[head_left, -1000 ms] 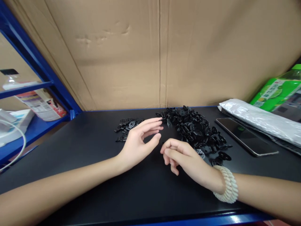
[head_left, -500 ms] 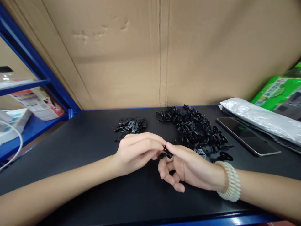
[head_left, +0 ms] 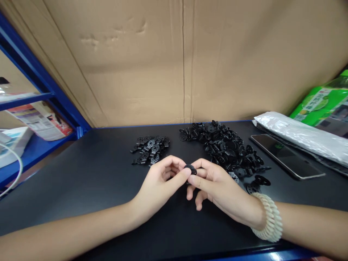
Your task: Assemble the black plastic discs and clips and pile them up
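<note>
My left hand (head_left: 160, 183) and my right hand (head_left: 214, 185) meet over the black table (head_left: 95, 181), both pinching one small black plastic part (head_left: 190, 169) between thumbs and fingertips. Behind my right hand lies a large heap of black plastic parts (head_left: 225, 148). A smaller pile of black disc-shaped parts (head_left: 150, 148) sits behind my left hand. My right wrist wears a cream coil band (head_left: 268, 222).
A dark phone (head_left: 286, 156) lies flat at the right, with a silvery plastic bag (head_left: 301, 136) and a green package (head_left: 323, 105) behind it. A cardboard wall (head_left: 185, 61) closes the back. Blue shelving (head_left: 40, 98) with boxes and a white cable stands at the left.
My left hand was open near the small pile; it came back and closed on a black part with my right hand. Both hands have since turned the part up between the fingertips.
</note>
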A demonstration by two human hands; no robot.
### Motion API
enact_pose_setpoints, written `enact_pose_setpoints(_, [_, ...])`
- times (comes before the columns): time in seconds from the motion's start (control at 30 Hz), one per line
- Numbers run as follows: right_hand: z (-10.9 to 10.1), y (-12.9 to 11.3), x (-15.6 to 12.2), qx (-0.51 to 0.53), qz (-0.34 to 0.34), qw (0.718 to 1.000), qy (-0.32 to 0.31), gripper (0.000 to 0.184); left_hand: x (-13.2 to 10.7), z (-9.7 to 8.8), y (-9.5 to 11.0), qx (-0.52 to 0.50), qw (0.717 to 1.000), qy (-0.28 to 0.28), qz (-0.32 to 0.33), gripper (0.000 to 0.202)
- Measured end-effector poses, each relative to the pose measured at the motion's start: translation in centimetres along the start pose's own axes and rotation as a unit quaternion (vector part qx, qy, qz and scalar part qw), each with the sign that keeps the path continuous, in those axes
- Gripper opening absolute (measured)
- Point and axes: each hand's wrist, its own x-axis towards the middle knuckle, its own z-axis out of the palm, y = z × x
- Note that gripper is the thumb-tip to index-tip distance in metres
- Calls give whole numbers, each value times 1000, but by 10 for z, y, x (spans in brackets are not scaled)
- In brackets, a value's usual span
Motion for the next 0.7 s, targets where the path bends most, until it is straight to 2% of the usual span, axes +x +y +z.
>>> enact_pose_setpoints(0.13, [0, -1, -1, -1, 9, 1000, -3, 28, -1, 0, 0, -19, 999, -1, -27, 21])
enact_pose_setpoints(0.47, [2, -1, -4, -16, 13, 1000, -2, 34, -4, 3, 1, -49, 998, 19, -28, 19])
enact_pose_setpoints(0.7, [3, -2, -4, -18, 19, 999, 22, 33, -6, 6, 2, -37, 999, 9, -36, 19])
